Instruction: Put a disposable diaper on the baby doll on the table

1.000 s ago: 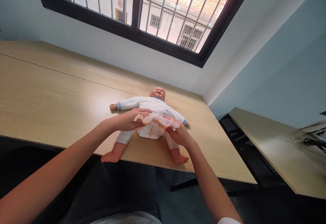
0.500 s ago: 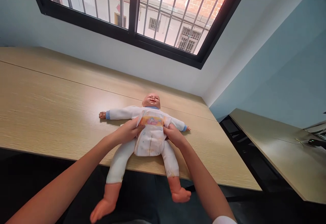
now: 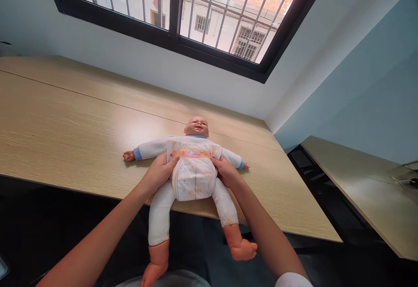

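A baby doll (image 3: pixel 198 126) lies on its back on the table in a white top with blue cuffs, its arms spread and its lower legs hanging past the near edge. Across its front is a white diaper (image 3: pixel 195 178) with an orange printed band at the waist. My left hand (image 3: pixel 162 169) grips the diaper's left side, thumb on the front and fingers mostly hidden behind the edge. At the opposite side, my right hand (image 3: pixel 225 170) holds the diaper's edge near the waist, its fingers partly out of sight.
The pale wooden table (image 3: pixel 81 121) runs along the wall beneath a black-framed, barred window (image 3: pixel 176 12). Beyond a dark gap to the right stands a second wooden table (image 3: pixel 365 191) with a cable near its far side.
The diaper's front now looks wider and smoother, and my left hand has moved slightly left and outward. The doll's legs have swung a little to the right. The view has shifted slightly.
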Action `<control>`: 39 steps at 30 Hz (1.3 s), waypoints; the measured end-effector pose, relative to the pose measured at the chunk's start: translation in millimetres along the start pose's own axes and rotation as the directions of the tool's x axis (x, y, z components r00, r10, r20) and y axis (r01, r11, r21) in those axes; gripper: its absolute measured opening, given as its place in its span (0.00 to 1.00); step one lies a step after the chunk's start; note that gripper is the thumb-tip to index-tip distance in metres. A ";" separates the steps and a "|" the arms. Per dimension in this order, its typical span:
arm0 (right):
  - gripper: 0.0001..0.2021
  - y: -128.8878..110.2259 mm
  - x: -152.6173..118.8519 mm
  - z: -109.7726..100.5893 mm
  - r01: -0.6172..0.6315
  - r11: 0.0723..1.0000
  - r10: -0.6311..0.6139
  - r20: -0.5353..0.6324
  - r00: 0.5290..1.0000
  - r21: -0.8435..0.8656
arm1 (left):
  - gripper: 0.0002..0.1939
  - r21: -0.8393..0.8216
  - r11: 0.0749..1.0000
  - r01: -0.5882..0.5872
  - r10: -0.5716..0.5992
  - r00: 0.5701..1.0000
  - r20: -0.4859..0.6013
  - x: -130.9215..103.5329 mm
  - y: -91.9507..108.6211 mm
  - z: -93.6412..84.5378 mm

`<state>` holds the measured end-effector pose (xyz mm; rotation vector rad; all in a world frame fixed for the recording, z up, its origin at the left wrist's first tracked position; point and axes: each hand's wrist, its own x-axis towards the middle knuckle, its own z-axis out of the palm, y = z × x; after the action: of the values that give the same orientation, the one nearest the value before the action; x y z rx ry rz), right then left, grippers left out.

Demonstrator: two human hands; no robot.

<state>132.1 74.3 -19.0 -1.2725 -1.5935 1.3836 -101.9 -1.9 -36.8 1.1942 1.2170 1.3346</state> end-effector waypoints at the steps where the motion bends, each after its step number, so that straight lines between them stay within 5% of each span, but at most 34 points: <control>1: 0.17 2.6 1.5 -1.2 0.008 1.000 -0.008 -0.014 1.000 -0.023 | 0.30 0.041 0.999 -0.004 0.006 0.999 -0.037 -2.4 0.6 -0.9; 6: 0.19 17.1 7.1 -4.6 0.066 0.947 -0.117 -0.146 0.982 -0.313 | 0.17 0.538 0.841 0.053 0.102 0.962 -0.255 -9.9 1.4 -5.5; 10: 0.19 23.4 4.0 -3.3 0.030 0.909 -0.129 -0.212 0.969 -0.417 | 0.16 0.822 0.567 0.055 0.253 0.938 -0.238 -11.7 2.4 -6.1; 15: 0.21 25.5 -0.4 -2.8 0.039 0.955 -0.103 -0.208 0.973 -0.293 | 0.25 0.948 0.318 -0.026 0.551 0.818 -0.163 -11.1 11.2 -15.9; 17: 0.23 26.1 -0.9 -2.6 0.039 0.967 -0.087 -0.185 0.979 -0.251 | 0.19 0.955 0.292 -0.040 0.549 0.825 -0.133 -8.5 14.4 -22.6; 20: 0.24 26.3 -1.8 -1.7 0.038 0.968 -0.087 -0.188 0.978 -0.248 | 0.08 0.906 0.398 -0.143 0.418 0.908 -0.040 -2.2 17.3 -27.9; 24: 0.23 26.4 -4.1 -1.5 -0.018 0.966 -0.047 -0.244 0.969 -0.256 | 0.15 0.814 0.551 -0.181 0.230 0.971 0.061 5.4 22.2 -16.3; 30: 0.21 28.4 -1.6 -2.2 -0.068 0.951 -0.010 -0.250 0.968 -0.301 | 0.25 0.927 0.365 -0.085 0.289 0.957 -0.026 18.6 41.2 29.8; 32: 0.21 28.7 0.9 -1.4 -0.059 0.933 -0.034 -0.251 0.968 -0.355 | 0.18 0.886 0.300 -0.355 0.376 0.897 0.232 28.2 47.9 43.9; 35: 0.22 28.4 4.5 -4.6 -0.030 0.880 -0.106 -0.257 0.961 -0.474 | 0.15 0.552 0.281 -0.785 0.328 0.619 0.714 42.4 54.1 57.5; 37: 0.22 28.5 6.3 -13.8 -0.016 0.855 -0.152 -0.279 0.948 -0.518 | 0.18 0.421 0.318 -0.849 0.271 0.507 0.818 48.4 54.3 60.7; 39: 0.20 30.2 7.5 -29.5 -0.012 0.855 -0.179 -0.317 0.932 -0.519 | 0.19 0.404 0.321 -0.857 0.272 0.492 0.827 51.6 51.0 60.1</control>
<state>164.3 89.8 -42.7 -1.6248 -1.7880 0.6230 -47.8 51.0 19.4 2.7875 0.7983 0.5997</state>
